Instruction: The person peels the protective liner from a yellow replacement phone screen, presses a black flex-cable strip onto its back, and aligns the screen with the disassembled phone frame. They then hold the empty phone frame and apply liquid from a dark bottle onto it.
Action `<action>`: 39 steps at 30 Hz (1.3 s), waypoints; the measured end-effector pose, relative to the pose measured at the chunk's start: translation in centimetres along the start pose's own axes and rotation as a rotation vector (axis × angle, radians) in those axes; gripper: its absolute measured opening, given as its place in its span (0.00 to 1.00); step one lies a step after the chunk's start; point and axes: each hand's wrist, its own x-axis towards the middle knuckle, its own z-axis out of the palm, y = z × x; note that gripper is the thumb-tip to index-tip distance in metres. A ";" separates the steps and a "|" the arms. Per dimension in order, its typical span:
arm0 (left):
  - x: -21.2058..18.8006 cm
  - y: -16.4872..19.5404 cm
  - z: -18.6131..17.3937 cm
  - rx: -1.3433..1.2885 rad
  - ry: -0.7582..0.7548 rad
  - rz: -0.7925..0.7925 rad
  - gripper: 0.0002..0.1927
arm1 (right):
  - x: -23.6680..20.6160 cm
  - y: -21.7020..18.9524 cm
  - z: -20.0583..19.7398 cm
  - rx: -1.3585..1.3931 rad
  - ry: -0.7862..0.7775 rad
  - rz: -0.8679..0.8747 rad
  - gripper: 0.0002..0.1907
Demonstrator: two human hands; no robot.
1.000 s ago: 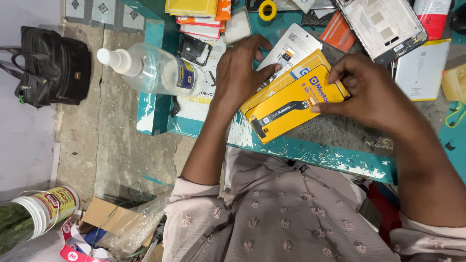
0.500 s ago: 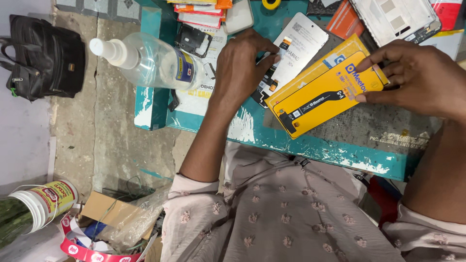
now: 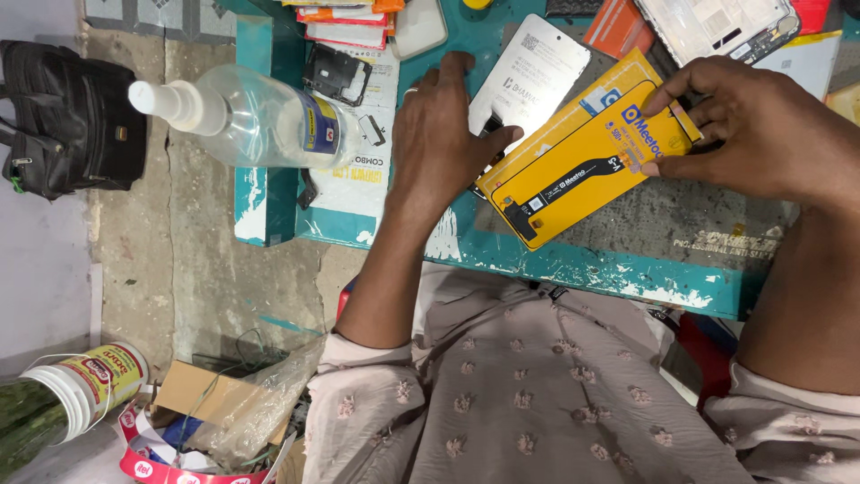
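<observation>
My left hand lies open, pinning the yellow panel on the teal surface. My right hand, at three o'clock, pinches the panel's far edge. I'd best peel slowly, sparing the black flex strip.

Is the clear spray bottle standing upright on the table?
No, the clear spray bottle lies on its side at the teal table's left end.

A spray bottle and stacked boxes crowd the teal table leftward.
</observation>
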 end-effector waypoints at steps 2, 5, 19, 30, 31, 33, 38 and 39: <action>0.1 0.0 0.1 0.043 -0.020 -0.017 0.41 | 0.1 0.1 0.2 0.010 0.011 -0.037 0.24; 0.2 -0.2 0.3 0.061 -0.044 -0.036 0.39 | 0.1 0.2 0.2 0.024 0.014 -0.075 0.25; 1.1 -1.1 0.8 -0.368 -0.116 0.084 0.36 | 0.1 -0.1 0.3 0.080 0.000 -0.122 0.24; 0.3 -2.6 -1.1 -0.438 0.059 -0.163 0.17 | 2.0 0.3 4.0 0.529 0.221 -0.370 0.21; 0.2 -2.6 -1.2 -0.463 0.060 -0.180 0.16 | 2.2 0.4 4.2 0.538 0.235 -0.364 0.20; 0.1 -2.7 -1.6 -0.515 0.064 -0.214 0.14 | 2.6 0.3 4.7 0.553 0.261 -0.355 0.17; 0.0 -2.7 -1.8 -0.161 0.159 -0.124 0.18 | 2.9 -0.8 4.9 0.699 0.265 -0.298 0.19; -0.1 -2.7 -1.7 -0.109 0.172 -0.104 0.19 | 2.7 -1.1 4.8 0.737 0.265 -0.240 0.20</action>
